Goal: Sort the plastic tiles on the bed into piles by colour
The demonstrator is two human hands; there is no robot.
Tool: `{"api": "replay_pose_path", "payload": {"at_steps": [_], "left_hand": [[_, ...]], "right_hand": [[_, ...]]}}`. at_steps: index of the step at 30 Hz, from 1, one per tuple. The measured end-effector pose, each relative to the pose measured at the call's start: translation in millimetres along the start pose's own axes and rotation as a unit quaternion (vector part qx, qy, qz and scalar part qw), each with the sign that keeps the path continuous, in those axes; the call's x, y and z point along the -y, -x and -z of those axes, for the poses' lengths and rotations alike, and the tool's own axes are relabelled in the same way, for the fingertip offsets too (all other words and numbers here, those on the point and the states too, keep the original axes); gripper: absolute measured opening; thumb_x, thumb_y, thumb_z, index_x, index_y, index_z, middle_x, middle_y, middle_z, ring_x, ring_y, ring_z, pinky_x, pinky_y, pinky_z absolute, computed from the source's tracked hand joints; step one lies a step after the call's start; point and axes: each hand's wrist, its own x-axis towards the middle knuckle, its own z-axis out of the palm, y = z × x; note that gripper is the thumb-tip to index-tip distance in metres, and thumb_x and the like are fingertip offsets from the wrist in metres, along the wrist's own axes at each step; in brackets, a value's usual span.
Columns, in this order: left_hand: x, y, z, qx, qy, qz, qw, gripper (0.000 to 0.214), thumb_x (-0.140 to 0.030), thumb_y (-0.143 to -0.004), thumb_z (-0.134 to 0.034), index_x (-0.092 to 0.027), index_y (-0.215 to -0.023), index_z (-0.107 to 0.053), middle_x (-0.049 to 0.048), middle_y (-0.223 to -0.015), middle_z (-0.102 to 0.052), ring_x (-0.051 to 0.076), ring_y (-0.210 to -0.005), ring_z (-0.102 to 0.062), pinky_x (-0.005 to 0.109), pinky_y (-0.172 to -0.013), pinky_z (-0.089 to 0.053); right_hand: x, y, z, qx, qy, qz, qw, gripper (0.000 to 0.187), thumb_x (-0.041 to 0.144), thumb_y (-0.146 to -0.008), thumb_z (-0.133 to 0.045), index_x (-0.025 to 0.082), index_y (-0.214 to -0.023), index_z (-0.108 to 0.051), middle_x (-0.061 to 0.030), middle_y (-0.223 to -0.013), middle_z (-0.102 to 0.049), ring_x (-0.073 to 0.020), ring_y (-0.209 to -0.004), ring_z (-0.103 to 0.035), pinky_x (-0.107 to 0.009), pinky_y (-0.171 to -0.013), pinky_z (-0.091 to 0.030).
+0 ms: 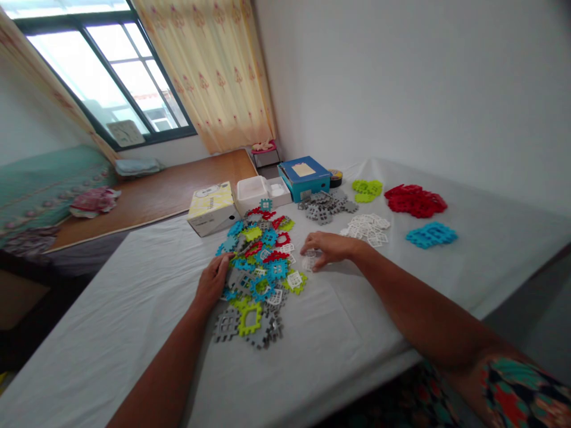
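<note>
A mixed pile of plastic interlocking building pieces [263,285] lies in front of me, in grey, blue, lime, red and white. At its left edge rests my left hand [213,279], fingers bent together against the pieces; whatever they may pinch is too small to make out. Just right of the pile, my right hand [329,248] has its thumb and fingers curled around a blurred white window piece [308,260], low over the sheet. Beyond that hand is a group of white window pieces [366,228].
Single-colour heaps lie further back: grey pieces [328,205], lime pieces [367,189], red pieces [414,201] and blue pieces [430,235]. Behind the pile stand a yellow-and-white box [213,208], a white container [253,190], a blue box [306,178] and a tape roll [336,178].
</note>
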Motion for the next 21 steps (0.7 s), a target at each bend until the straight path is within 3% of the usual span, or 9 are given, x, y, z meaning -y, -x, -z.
{"api": "replay_pose_path", "payload": {"at_steps": [8, 11, 13, 16, 21], "left_hand": [[-1, 0, 1.1, 0.005, -0.005, 0.0, 1.0, 0.057, -0.056, -0.089, -0.035, -0.014, -0.111, -0.067, 0.01, -0.119, -0.066, 0.026, -0.114, -0.058, 0.039, -0.104, -0.04], [0, -1, 1.4, 0.005, -0.01, 0.0, 1.0, 0.057, -0.057, -0.089, -0.034, -0.016, -0.111, -0.067, 0.0092, -0.119, -0.066, 0.026, -0.114, -0.058, 0.039, -0.104, -0.04], [1, -1, 1.6, 0.006, -0.012, 0.004, 1.0, 0.056, -0.057, -0.089, -0.035, -0.017, -0.111, -0.067, 0.0087, -0.119, -0.067, 0.026, -0.114, -0.058, 0.039, -0.104, -0.041], [2, -2, 1.8, 0.009, -0.011, 0.005, 1.0, 0.055, -0.057, -0.088, -0.038, -0.017, -0.112, -0.067, 0.0083, -0.119, -0.067, 0.026, -0.112, -0.059, 0.039, -0.102, -0.042], [3, -2, 2.0, 0.007, -0.015, 0.001, 1.0, 0.053, -0.057, -0.086, -0.041, -0.019, -0.111, -0.067, 0.0075, -0.115, -0.069, 0.026, -0.108, -0.061, 0.039, -0.098, -0.045]], "right_hand": [[3, -2, -4, 0.007, -0.006, 0.051, 0.999, 0.031, 0.026, -0.073, -0.078, 0.018, -0.102, -0.07, -0.0087, -0.108, -0.062, -0.0181, -0.094, -0.057, -0.03, -0.083, -0.045], [1, -5, -5, 0.005, -0.021, 0.076, 0.997, 0.016, 0.024, -0.084, -0.065, 0.017, -0.098, -0.071, -0.0085, -0.104, -0.066, -0.0164, -0.091, -0.059, -0.029, -0.083, -0.045], [-2, -5, 0, -0.006, -0.022, 0.07, 0.997, 0.018, 0.024, -0.09, -0.056, 0.016, -0.096, -0.071, -0.0084, -0.099, -0.068, -0.0164, -0.09, -0.06, -0.029, -0.083, -0.045], [-15, 6, 16, -0.038, -0.013, 0.002, 0.999, 0.023, 0.022, -0.091, -0.05, 0.016, -0.098, -0.071, -0.0084, -0.095, -0.071, -0.017, -0.086, -0.062, -0.028, -0.08, -0.046], [-56, 48, 50, -0.091, 0.067, -0.203, 0.973, 0.025, 0.016, -0.081, -0.055, 0.019, -0.096, -0.074, -0.0069, -0.098, -0.074, -0.0201, -0.089, -0.065, -0.027, -0.078, -0.046]]}}
